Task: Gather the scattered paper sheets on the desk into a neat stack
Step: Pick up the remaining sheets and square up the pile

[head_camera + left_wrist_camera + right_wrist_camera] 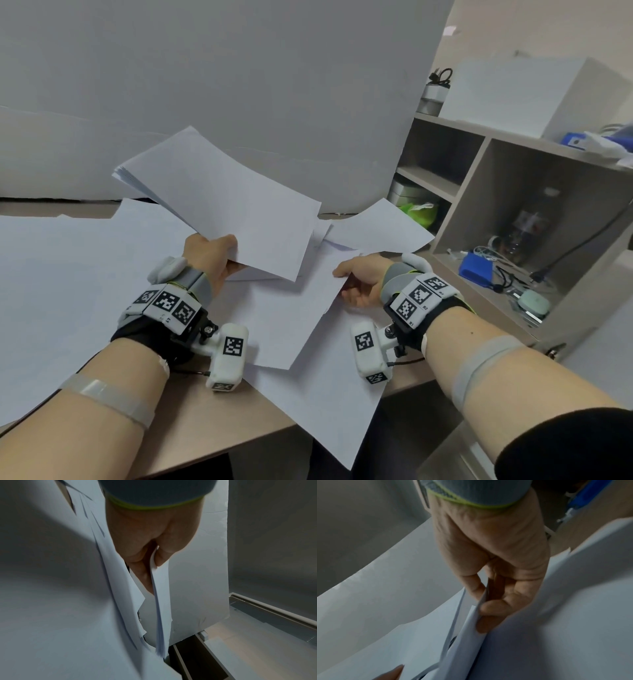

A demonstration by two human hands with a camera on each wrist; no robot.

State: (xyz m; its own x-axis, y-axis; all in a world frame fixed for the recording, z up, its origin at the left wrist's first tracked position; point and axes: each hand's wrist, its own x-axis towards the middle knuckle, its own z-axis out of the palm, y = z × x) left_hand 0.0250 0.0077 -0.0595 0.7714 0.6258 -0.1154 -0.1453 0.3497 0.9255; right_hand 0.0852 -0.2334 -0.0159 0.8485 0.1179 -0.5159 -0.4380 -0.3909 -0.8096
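Note:
My left hand grips a stack of white sheets by its near edge and holds it raised above the desk; in the left wrist view the thumb and fingers clamp the stack's edge. My right hand pinches the right edge of a single white sheet that lies on the desk, thumb on top, fingers curled beneath. Other loose sheets lie around: a large one at the left, one at the back right, one hanging over the front edge.
The tan desk ends close in front of me. A grey backdrop board stands behind the papers. At the right an open shelf unit holds a blue box, cables and small items.

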